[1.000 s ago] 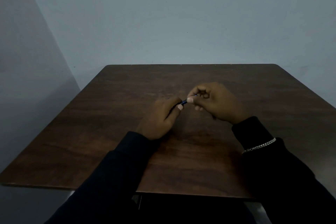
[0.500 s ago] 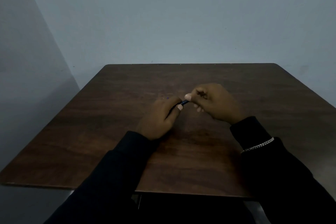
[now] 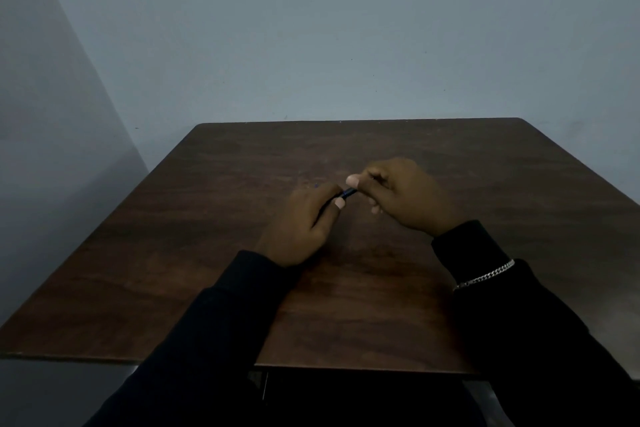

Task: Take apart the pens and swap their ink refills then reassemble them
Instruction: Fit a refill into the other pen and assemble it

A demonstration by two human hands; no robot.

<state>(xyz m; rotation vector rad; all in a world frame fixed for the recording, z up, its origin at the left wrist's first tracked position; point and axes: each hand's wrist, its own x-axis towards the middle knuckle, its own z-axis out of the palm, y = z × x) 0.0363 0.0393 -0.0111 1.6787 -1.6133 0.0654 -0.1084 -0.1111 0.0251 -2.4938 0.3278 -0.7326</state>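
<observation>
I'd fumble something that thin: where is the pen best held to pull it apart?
Probably at each end, one grip from either side: the pen lies slanted between the left hand and the right hand, with only a short dark stretch bare.

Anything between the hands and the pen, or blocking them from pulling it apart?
Nothing visible does. The left hand and the right hand both grip the pen, and only a short dark stretch of it shows between the thumbs, over the table. No second pen is in view.
</observation>
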